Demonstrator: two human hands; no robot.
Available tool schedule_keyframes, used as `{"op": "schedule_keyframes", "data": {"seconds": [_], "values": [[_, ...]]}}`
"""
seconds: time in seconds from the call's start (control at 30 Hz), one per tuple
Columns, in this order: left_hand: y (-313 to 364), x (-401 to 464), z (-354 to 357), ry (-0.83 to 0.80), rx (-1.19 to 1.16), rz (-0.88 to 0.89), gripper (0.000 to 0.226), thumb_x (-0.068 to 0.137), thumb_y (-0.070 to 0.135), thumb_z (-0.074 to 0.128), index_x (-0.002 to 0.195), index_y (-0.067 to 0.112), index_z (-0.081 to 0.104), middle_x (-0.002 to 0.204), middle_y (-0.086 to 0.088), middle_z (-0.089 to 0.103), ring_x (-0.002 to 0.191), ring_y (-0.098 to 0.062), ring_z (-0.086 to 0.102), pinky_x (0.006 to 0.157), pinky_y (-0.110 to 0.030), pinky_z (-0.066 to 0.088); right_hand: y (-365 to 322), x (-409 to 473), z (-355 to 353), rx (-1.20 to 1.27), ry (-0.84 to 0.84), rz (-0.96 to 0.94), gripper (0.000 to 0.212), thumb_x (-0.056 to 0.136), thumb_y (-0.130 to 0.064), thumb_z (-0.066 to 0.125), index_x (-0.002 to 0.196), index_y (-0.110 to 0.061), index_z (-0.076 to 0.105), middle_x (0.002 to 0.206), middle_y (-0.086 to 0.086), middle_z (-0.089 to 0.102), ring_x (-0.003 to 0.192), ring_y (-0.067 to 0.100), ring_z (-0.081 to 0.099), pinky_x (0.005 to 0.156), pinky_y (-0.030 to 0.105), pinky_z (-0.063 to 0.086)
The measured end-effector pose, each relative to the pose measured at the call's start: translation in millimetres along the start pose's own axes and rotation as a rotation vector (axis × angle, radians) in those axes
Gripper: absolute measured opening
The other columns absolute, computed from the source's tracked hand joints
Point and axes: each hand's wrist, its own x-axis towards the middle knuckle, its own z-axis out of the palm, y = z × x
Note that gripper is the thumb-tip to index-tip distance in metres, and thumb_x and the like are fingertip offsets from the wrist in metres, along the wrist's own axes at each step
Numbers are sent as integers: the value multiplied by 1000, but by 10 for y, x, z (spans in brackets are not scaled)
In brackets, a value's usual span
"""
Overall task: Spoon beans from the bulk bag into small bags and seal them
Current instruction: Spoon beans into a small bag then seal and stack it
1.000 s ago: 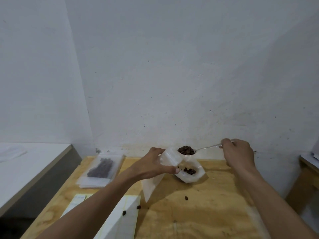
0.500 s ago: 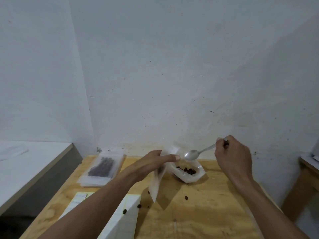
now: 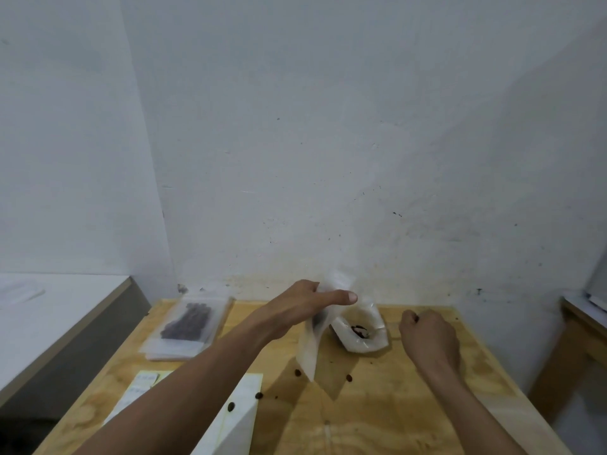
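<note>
Plywood table (image 3: 377, 418) set against a scuffed white wall carries the bulk bag (image 3: 363, 331), a translucent white pouch with its mouth rolled open and a few dark beans (image 3: 358, 330) inside. Just left of the bulk bag, the left hand (image 3: 302, 307) pinches a limp, cloudy small bag (image 3: 310, 348) that hangs down to the wood. Right of the bulk bag, the right hand (image 3: 427, 336) is curled into a fist; what it holds cannot be told. Farther left lies a flat filled bag (image 3: 189, 321); loose beans (image 3: 348, 377) dot the wood nearer the person.
</note>
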Motion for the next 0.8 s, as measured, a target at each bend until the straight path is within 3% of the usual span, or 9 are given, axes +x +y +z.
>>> {"op": "schedule_keyframes", "data": {"seconds": [0.17,0.3,0.4,0.43,0.57,0.7,0.8], "values": [[-175,-42,-73,9,50,-56,53,76,64,75,113,26,73,108,9,72,104,-13,64,93,-32,49,57,3,3,185,-84,87,40,99,-17,49,64,1,57,58,11,52,50,26,44,50,29,28],[-243,-32,-115,17,93,-53,77,67,72,78,130,30,64,126,10,66,115,-13,61,103,-37,48,-45,22,-152,213,-59,38,40,97,-18,49,84,14,69,67,21,60,55,31,49,52,31,30],[-277,0,-164,77,144,-47,105,56,83,77,143,28,53,139,9,57,126,-17,55,106,-40,46,-165,70,-315,218,-27,-6,40,97,-18,49,88,17,67,86,34,67,69,39,61,59,39,45],[-282,1,-184,98,173,-32,103,56,83,76,139,26,55,135,9,58,123,-17,56,102,-39,47,-194,94,-363,230,-20,-13,40,97,-17,50,89,18,67,89,35,68,72,40,62,62,40,47],[-292,-33,-230,109,195,67,48,67,68,80,94,32,65,93,10,64,87,-11,63,75,-28,45,-315,196,-525,277,1,-21,40,95,-18,51,91,18,68,88,33,68,80,43,64,60,35,36],[-306,-74,-243,119,184,88,44,69,64,81,97,32,70,96,7,71,90,-12,67,79,-30,51,-518,174,-602,302,4,-86,38,94,-18,50,86,15,68,81,30,67,74,43,61,58,35,38],[-314,-116,-260,137,175,53,34,74,59,81,90,33,66,91,10,65,85,-8,62,73,-27,44,-638,64,-567,292,-12,-176,38,98,-19,49,88,13,68,83,29,67,62,30,48,54,31,33]]}}
